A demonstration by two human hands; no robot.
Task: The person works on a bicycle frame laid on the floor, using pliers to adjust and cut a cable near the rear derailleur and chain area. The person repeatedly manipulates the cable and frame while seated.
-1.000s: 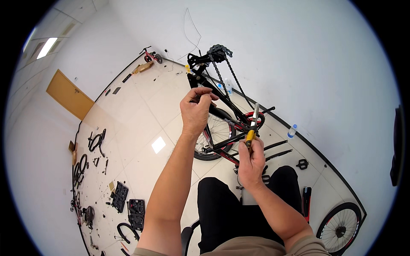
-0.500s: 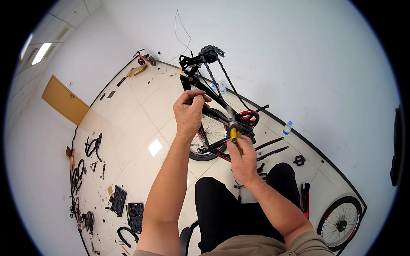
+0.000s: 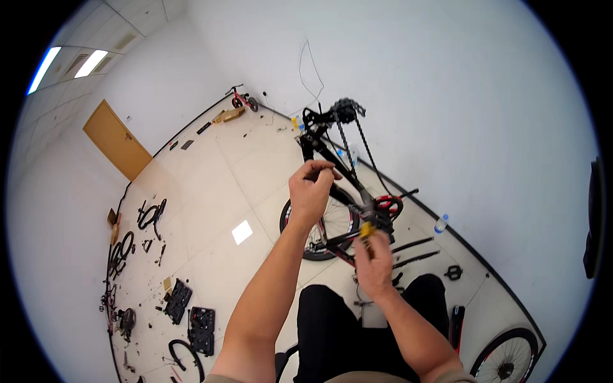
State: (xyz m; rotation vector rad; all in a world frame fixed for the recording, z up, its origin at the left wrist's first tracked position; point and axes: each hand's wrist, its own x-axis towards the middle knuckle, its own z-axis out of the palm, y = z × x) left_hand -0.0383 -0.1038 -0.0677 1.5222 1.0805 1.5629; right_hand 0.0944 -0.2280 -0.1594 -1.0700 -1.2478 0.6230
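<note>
A black bicycle frame stands before me, its chain hanging from the rear derailleur down to a red crankset. My left hand is closed beside a black frame tube, thumb and fingers pinched together; what they hold, if anything, is hidden. In my right hand is a tool with a yellow-and-black handle. Its metal end points up toward the frame near the crankset and is blurred, so its kind is unclear. A spoked wheel shows behind the frame.
Two dark toolboxes lie spread on the tiled floor to my left, with loose parts around them. A pedal and a water bottle are on the right, and another wheel lies at lower right. A thin cable loops up against the wall.
The whole scene sits lower and further right as my head has turned. My right hand and its tool remain near the crankset, while my left hand stays pinched by the frame.
</note>
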